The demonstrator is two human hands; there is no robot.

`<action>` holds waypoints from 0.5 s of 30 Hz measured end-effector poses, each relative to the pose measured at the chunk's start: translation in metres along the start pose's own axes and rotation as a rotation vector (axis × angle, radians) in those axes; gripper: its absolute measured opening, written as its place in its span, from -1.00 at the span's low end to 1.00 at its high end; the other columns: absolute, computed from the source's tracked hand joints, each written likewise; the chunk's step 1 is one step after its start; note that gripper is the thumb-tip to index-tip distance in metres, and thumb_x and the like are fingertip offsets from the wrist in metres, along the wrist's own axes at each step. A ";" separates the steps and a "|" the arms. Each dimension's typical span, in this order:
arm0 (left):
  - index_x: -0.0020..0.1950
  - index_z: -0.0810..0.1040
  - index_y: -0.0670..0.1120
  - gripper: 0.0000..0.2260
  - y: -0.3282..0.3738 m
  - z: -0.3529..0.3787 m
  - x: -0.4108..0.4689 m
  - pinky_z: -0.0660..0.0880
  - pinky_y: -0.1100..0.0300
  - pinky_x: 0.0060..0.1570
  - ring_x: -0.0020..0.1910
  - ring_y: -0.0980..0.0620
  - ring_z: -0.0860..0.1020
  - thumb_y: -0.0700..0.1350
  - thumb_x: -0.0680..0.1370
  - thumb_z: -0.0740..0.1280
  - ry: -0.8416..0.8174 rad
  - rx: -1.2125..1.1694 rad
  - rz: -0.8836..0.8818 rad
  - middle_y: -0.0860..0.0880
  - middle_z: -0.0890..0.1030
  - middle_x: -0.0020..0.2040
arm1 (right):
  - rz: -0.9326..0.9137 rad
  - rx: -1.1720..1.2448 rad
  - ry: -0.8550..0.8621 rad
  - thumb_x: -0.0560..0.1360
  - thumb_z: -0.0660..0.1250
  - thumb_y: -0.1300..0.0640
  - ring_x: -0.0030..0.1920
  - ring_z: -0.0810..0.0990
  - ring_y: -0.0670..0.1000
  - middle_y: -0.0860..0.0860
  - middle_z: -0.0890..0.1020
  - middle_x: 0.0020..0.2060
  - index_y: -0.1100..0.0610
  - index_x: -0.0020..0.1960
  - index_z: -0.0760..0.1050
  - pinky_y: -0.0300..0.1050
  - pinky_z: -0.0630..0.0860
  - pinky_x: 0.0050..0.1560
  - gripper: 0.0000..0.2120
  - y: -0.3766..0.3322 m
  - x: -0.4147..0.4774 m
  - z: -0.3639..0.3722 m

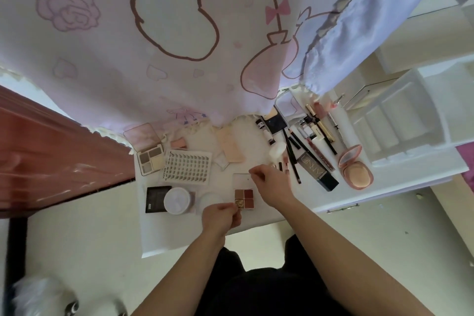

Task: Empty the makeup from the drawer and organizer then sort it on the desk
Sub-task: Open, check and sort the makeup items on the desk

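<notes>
A pale curtain (154, 46) printed with pink roses and bows hangs over the far side of the white bench (384, 182). At the right end of the bench stands a white organizer (400, 126) with open compartments. Makeup lies spread across the bench top. On the left are an open eyeshadow case (147, 151) with its mirrored lid up and, just beside it, a tray of false lashes (188, 167). Nearer the front edge a black box (156, 199) touches a round white jar (177, 200). On the right a pink compact (355, 169) lies open near a dark tube (318, 170), with a cluster of pencils and lip tubes (315, 128) behind them.

In the middle, near the front edge, lies a small palette (244, 199) of four brown and red shades, with its clear lid (242, 179) folded back flat. The left hand (221, 215) pinches the palette's near left corner. The right hand (272, 182), fingers curled, pinches the far right corner of the clear lid.
</notes>
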State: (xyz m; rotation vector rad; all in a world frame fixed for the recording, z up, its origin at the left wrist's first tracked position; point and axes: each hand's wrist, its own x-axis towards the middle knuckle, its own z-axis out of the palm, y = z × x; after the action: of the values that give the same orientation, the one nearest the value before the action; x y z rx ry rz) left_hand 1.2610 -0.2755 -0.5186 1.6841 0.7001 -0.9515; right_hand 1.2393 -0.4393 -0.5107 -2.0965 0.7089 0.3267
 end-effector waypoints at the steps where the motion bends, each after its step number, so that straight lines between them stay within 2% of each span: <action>1: -0.13 0.66 -0.30 -0.91 -0.002 0.000 0.002 0.55 0.18 -0.34 -0.41 -0.03 0.52 -0.32 0.53 0.37 0.019 0.084 0.034 -0.15 0.59 -0.35 | 0.000 -0.006 -0.007 0.65 0.24 0.11 0.14 0.58 -0.07 -0.06 0.66 0.12 0.07 0.26 0.59 -0.57 0.25 0.01 -0.76 -0.001 0.002 0.003; 3: -0.23 0.67 -0.17 -0.84 -0.002 -0.004 0.006 0.57 0.19 -0.32 -0.46 0.04 0.54 -0.24 0.53 0.37 0.068 0.282 0.114 -0.07 0.61 -0.40 | -0.008 0.030 0.002 0.64 0.26 0.14 0.08 0.57 -0.09 -0.02 0.67 0.13 0.11 0.25 0.59 -0.49 0.34 0.03 -0.76 -0.004 0.010 0.009; 5: -0.28 0.66 -0.07 -0.81 -0.001 -0.010 0.009 0.56 0.19 -0.27 -0.44 0.02 0.58 -0.18 0.52 0.37 0.095 0.440 0.178 -0.05 0.63 -0.39 | -0.011 0.066 0.016 0.62 0.29 0.17 0.01 0.57 -0.09 0.03 0.69 0.09 0.14 0.22 0.61 -0.21 0.49 0.16 -0.78 -0.008 0.017 0.018; 6: -0.29 0.66 -0.07 -0.81 -0.001 -0.013 0.012 0.58 0.17 -0.24 -0.39 -0.02 0.62 -0.16 0.52 0.38 0.101 0.496 0.203 -0.06 0.65 -0.37 | -0.004 0.072 0.020 0.62 0.30 0.17 0.02 0.59 -0.06 0.04 0.69 0.08 0.14 0.21 0.62 -0.14 0.50 0.18 -0.78 -0.009 0.021 0.023; 9: -0.32 0.67 -0.08 -0.81 -0.004 -0.019 0.020 0.61 0.07 -0.17 -0.27 -0.11 0.66 -0.12 0.50 0.41 0.116 0.624 0.251 -0.10 0.67 -0.35 | 0.026 0.080 0.030 0.61 0.29 0.17 0.11 0.62 0.03 0.05 0.68 0.11 0.14 0.24 0.60 -0.23 0.44 0.14 -0.76 -0.010 0.029 0.034; 13: -0.32 0.64 -0.09 -0.77 -0.004 -0.016 0.022 0.31 0.26 -0.42 -0.32 -0.03 0.55 -0.08 0.53 0.39 0.150 0.759 0.321 0.00 0.58 -0.42 | 0.036 0.084 -0.047 0.62 0.28 0.20 0.17 0.60 0.03 0.08 0.63 0.21 0.14 0.37 0.51 -0.22 0.42 0.21 -0.67 -0.008 0.023 0.037; 15: -0.33 0.63 -0.04 -0.77 -0.004 -0.015 0.022 0.22 0.33 -0.45 -0.35 0.03 0.50 -0.08 0.53 0.38 0.171 0.792 0.345 0.07 0.51 -0.46 | 0.002 0.087 -0.071 0.61 0.27 0.22 0.15 0.60 0.01 0.07 0.61 0.24 0.14 0.39 0.49 -0.23 0.44 0.21 -0.65 -0.003 0.014 0.033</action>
State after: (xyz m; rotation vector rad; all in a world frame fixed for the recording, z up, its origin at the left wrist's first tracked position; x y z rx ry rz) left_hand 1.2729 -0.2598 -0.5370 2.5002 0.1027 -0.8925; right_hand 1.2531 -0.4159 -0.5341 -1.9919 0.6717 0.3631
